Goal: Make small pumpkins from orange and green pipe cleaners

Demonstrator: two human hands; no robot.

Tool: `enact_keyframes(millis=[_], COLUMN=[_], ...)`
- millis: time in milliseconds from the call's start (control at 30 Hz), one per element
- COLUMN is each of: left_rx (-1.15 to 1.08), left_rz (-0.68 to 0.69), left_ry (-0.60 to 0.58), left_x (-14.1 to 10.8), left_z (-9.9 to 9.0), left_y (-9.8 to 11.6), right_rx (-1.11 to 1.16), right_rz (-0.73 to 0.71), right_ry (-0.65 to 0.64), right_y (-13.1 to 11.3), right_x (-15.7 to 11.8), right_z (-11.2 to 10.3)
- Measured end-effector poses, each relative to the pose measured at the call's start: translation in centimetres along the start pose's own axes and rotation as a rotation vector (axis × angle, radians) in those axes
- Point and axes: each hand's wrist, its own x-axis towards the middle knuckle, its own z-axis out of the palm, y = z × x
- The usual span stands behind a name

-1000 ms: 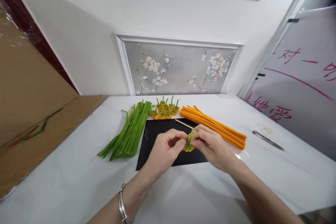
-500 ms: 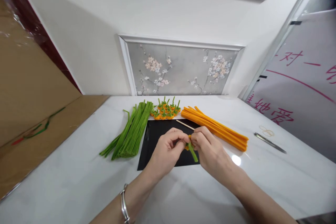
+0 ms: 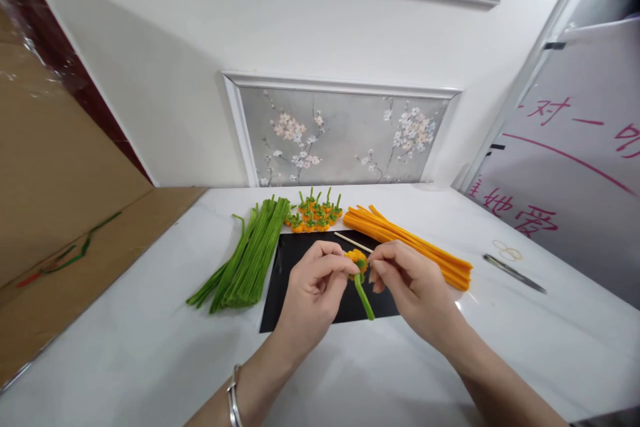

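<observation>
My left hand [image 3: 317, 280] pinches a small orange pipe-cleaner flower [image 3: 356, 256] between thumb and forefinger, above the black mat [image 3: 280, 293]. From the flower a green pipe-cleaner stem [image 3: 365, 297] hangs down toward me. At the flower's right edge is my right hand [image 3: 413, 273], its thumb and forefinger drawn together in a pinch; whether anything sits between those tips is too small to make out. Behind the hands, a thin pale stick [image 3: 353, 241] lies on the mat, its right end hidden by my right hand.
Green pipe cleaners [image 3: 253, 260] lie bundled on the left, orange pipe cleaners [image 3: 410, 243] on the right. Several finished orange-and-green pieces [image 3: 314, 213] stand behind the mat. Tweezers [image 3: 515, 273] and rubber bands [image 3: 507, 250] lie far right. Cardboard [image 3: 60, 227] borders the white table's left side.
My right hand has shifted a little right, away from the left, so more of the orange flower shows between them. My left hand keeps its pinch. The view has tilted slightly.
</observation>
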Motion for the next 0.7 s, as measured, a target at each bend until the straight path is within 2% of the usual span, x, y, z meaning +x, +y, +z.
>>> enact_keyframes(millis=[100,267,333,400,500,567,633,700], left_rx=[0.015,0.039,0.024,-0.058,-0.280,-0.421,-0.478,-0.415], left_rz=[0.021,-0.001,-0.079,-0.214,-0.475,-0.596,-0.615,-0.516], left_ry=[-0.002,-0.026,-0.059,-0.122,-0.232,-0.281,-0.298,-0.273], left_x=[-0.2,-0.2,0.0,0.3,0.6,0.7,0.7,0.7], left_z=[0.2,0.6,0.5,0.2,-0.2,-0.5,-0.6,-0.6], left_y=[-0.1,-0.4,-0.4,-0.2,0.0,0.1,0.3,0.5], right_rx=[-0.046,-0.161,-0.205,-0.272,-0.347,-0.340,-0.326,-0.298], right_rz=[0.055,-0.076,-0.173,-0.304,-0.505,-0.587,-0.629,-0.642], right_ry=[-0.021,-0.010,-0.016,-0.036,-0.084,-0.109,-0.118,-0.104], right_y=[-0.1,-0.2,-0.1,0.2,0.6,1.1,1.5,1.9], right_x=[0.0,0.0,0.1,0.2,0.5,0.7,0.7,0.7], right_z=[0.0,0.0,-0.1,-0.3,-0.7,-1.1,-1.5,-1.8])
